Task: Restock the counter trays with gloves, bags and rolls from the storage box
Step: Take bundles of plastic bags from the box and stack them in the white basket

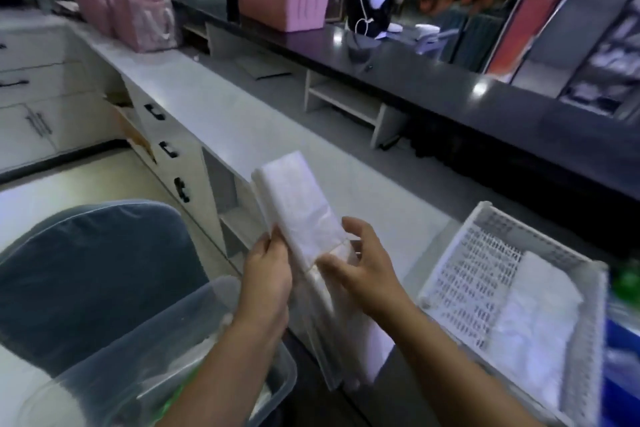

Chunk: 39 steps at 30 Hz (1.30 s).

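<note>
Head view, only one to log. We have a folded bundle of white plastic bags held up in the air, left of the white perforated tray and a little nearer the counter edge than it. Left hand grips the bundle's left edge, fingers curled round it. Right hand sits at the bundle's lower right: thumb laid on its face, fingers loosely spread. Whether they close behind the plastic we cannot tell. A long clear tail of plastic hangs down from the bundle between our forearms. The tray holds one white crumpled pile along its right side; its left half shows bare mesh. The clear storage box lies well left of the tray and lower, below our left forearm, with more stock dimly seen inside. We judge the bags step is in hand: bundle out of the box, not yet placed. The next move calls for carrying it right, over the tray's near rim, gathering the loose tail so it doesn't snag, then laying it flat in the bare left half.
</note>
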Each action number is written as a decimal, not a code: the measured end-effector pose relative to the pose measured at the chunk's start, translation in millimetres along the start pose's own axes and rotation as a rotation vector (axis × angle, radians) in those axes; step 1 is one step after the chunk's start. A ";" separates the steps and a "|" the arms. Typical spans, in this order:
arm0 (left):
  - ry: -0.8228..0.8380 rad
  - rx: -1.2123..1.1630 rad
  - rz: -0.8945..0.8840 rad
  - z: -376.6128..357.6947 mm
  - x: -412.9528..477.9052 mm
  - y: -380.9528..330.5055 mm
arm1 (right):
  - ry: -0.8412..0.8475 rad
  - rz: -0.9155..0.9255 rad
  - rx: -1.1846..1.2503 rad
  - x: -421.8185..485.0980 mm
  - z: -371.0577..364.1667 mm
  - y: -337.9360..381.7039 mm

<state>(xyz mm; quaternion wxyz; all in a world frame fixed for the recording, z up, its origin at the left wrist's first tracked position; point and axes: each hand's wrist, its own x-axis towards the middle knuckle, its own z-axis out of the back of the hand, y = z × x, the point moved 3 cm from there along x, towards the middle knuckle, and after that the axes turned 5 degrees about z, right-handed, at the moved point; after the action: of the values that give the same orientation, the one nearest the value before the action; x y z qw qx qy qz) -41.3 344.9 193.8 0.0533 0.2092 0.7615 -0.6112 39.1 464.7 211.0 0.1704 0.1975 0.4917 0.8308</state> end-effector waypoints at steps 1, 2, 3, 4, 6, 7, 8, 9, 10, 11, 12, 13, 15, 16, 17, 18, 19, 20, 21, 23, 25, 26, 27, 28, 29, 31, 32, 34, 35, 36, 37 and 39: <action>0.041 -0.003 -0.014 -20.7 -4.9 -4.7 | 0.020 -0.025 0.022 0.5 18.9 -1.4; 0.085 0.006 -0.021 -41.1 -10.1 -8.0 | 0.022 -0.042 0.032 0.5 37.8 -2.5; 0.129 0.006 -0.018 -62.1 -16.0 -9.6 | 0.005 -0.058 0.054 0.4 57.2 -4.4; 0.174 -0.010 -0.006 -82.5 -22.3 -10.0 | -0.023 -0.074 0.088 0.0 76.4 -7.5; 0.248 -0.030 -0.020 -119.8 -32.9 -8.1 | -0.109 -0.102 0.147 0.7 111.7 -15.1; 0.290 -0.012 -0.053 -138.1 -37.8 -5.7 | -0.161 -0.110 0.171 1.2 128.9 -19.4; 0.340 0.021 -0.095 -156.1 -43.0 -2.4 | -0.217 -0.119 0.204 1.6 145.9 -24.3; 0.400 0.077 -0.140 -173.8 -49.1 1.0 | -0.271 -0.132 0.245 1.8 161.9 -30.0; 0.455 0.166 -0.189 -190.7 -53.9 6.0 | -0.318 -0.147 0.284 1.7 176.7 -36.4; 0.495 0.262 -0.225 -206.4 -58.6 12.6 | -0.356 -0.165 0.310 0.8 190.4 -44.2; 0.520 0.353 -0.238 -219.9 -62.0 21.3 | -0.388 -0.190 0.331 -1.1 202.9 -52.7; 0.544 0.428 -0.233 -231.6 -64.7 31.1 | -0.424 -0.219 0.354 -3.3 213.8 -62.9; 0.604 0.529 -0.190 -250.9 -66.9 53.8 | -0.508 -0.288 0.405 -9.7 232.4 -86.1; 0.624 0.563 -0.164 -258.6 -66.4 64.5 | -0.540 -0.328 0.422 -13.3 239.5 -97.9; 0.636 0.586 -0.147 -265.8 -65.2 73.8 | -0.555 -0.368 0.433 -16.2 244.7 -109.2; 0.644 0.602 -0.137 -272.3 -63.3 82.2 | -0.550 -0.403 0.438 -19.0 248.3 -118.8; 0.647 0.611 -0.128 -278.7 -60.9 89.4 | -0.526 -0.429 0.433 -20.7 250.4 -127.1; 0.649 0.627 -0.119 -284.2 -57.8 95.2 | -0.498 -0.441 0.421 -21.7 251.3 -134.0; 0.653 0.647 -0.109 -288.9 -54.5 100.3 | -0.475 -0.448 0.403 -22.2 251.3 -140.2; 0.666 0.721 -0.091 -296.7 -47.4 110.0 | -0.455 -0.478 0.353 -23.3 249.2 -151.5; 0.660 0.870 -0.117 -302.6 -38.6 117.6 | -0.444 -0.526 0.304 -24.0 245.5 -163.1; 0.657 0.940 -0.141 -304.1 -34.6 121.0 | -0.437 -0.549 0.287 -24.4 243.3 -168.9; 0.657 0.997 -0.170 -305.0 -30.6 124.4 | -0.432 -0.573 0.282 -24.5 240.8 -174.3; 0.658 1.050 -0.204 -305.3 -27.2 127.2 | -0.430 -0.596 0.286 -24.7 238.2 -178.8; 0.656 1.101 -0.245 -305.1 -24.3 129.9 | -0.434 -0.627 0.288 -24.6 235.5 -183.0; 0.650 1.187 -0.333 -303.4 -18.8 135.4 | -0.449 -0.694 0.269 -23.1 232.0 -189.2; 0.648 1.219 -0.376 -302.5 -17.0 137.4 | -0.457 -0.719 0.251 -22.2 230.9 -192.6; 0.650 1.261 -0.455 -301.6 -14.0 139.8 | -0.471 -0.741 0.196 -19.6 229.4 -199.4; 0.662 1.277 -0.484 -301.5 -12.7 141.1 | -0.474 -0.742 0.169 -18.4 228.5 -202.2; 0.679 1.299 -0.502 -301.3 -11.6 142.7 | -0.477 -0.740 0.143 -17.5 227.7 -204.6; 0.699 1.325 -0.512 -301.2 -10.6 144.4 | -0.485 -0.743 0.124 -17.3 226.9 -206.5; 0.739 1.383 -0.510 -300.4 -9.3 149.2 | -0.519 -0.757 0.114 -17.9 226.3 -209.1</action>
<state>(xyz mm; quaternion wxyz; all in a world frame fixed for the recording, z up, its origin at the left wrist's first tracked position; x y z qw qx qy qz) 76.7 653.5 135.6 -0.4818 0.2030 0.2058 -0.8272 185.3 721.7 122.4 0.5679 0.2145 0.5151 0.6051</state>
